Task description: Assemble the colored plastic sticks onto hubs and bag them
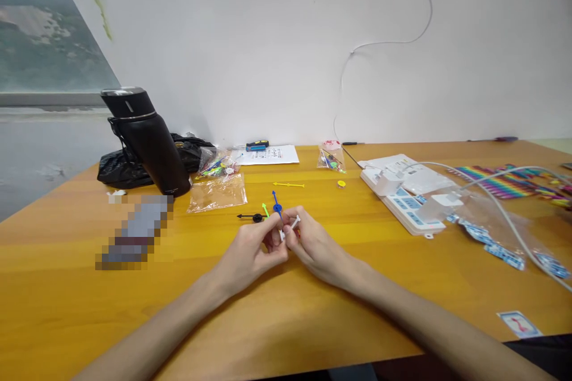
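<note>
Both my hands meet at the middle of the orange table (67, 303). My left hand (252, 253) and my right hand (313, 244) pinch a small white plastic piece (292, 225) between their fingertips. Just beyond the fingers stand a blue pointer (276, 205) and a short green pointer (265, 209); whether my fingers hold them I cannot tell. A black pointer (251, 216) lies flat on the table to the left. Farther back lie a yellow pointer (288, 184) and a small yellow disc (341, 183).
A black flask (147, 140) leans at back left before a black bag (120, 166). Clear plastic bags (217, 190) of small coloured parts, a paper sheet (268, 155), a screwdriver (255, 145). A white power strip (409, 202) with cables and rainbow strips (504, 181) fill the right.
</note>
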Motion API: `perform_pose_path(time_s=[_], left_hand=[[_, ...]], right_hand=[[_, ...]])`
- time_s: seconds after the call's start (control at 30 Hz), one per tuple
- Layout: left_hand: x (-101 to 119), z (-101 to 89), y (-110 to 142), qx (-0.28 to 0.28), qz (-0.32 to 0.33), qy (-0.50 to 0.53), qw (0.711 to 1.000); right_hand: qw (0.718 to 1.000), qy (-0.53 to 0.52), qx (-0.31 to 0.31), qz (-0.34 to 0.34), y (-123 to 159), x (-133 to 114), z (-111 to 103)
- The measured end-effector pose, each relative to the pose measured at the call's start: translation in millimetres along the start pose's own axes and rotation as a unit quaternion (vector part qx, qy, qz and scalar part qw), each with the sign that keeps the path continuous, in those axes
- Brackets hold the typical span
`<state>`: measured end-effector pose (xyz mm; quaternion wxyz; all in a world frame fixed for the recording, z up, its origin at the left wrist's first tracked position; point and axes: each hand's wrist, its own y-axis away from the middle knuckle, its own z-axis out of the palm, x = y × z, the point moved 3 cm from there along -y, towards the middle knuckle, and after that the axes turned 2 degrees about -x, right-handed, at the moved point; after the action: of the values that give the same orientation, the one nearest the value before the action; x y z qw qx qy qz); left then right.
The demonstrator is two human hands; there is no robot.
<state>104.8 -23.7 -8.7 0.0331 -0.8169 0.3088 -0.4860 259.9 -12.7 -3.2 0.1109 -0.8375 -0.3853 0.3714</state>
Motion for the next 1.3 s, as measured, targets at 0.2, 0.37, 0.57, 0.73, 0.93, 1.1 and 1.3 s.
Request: perform_pose_path(time_s=[0.2, 0.37, 0.57, 0.73, 0.93, 1.1, 1.3], left_hand=[[-4, -1.8, 1, -0.024, -0.058, 0.060, 0.996], [-8, -10.2, -1, 0.003, -0.084, 0.111, 0.990], [-6, -8.1, -2, -0.014, -0.064, 0.057, 0.996], [-2, -4.8, 0, -0.043, -0.033, 0.017, 0.998], [1, -5.6, -1, -0.051, -0.018, 0.011, 0.998], [2, -2.3, 0, -0.076, -0.017, 0.010, 0.997], [3, 2.4, 1, -0.089, 0.000, -0.015, 0.996]], right_hand=[[0.999, -0.015, -0.041, 0.024, 2, 9, -4], [0.990, -0.092, -0.037, 0.104, 1, 15, -12], [0.968, -0.190, 0.001, 0.163, -5, 28, -24], [0.949, -0.254, 0.049, 0.183, -11, 58, -28], [0.945, -0.170, 0.172, 0.220, -10, 93, -39], [0.918, -0.217, 0.250, 0.216, -9, 116, -39], [0.950, -0.177, 0.187, 0.175, -35, 123, -28]])
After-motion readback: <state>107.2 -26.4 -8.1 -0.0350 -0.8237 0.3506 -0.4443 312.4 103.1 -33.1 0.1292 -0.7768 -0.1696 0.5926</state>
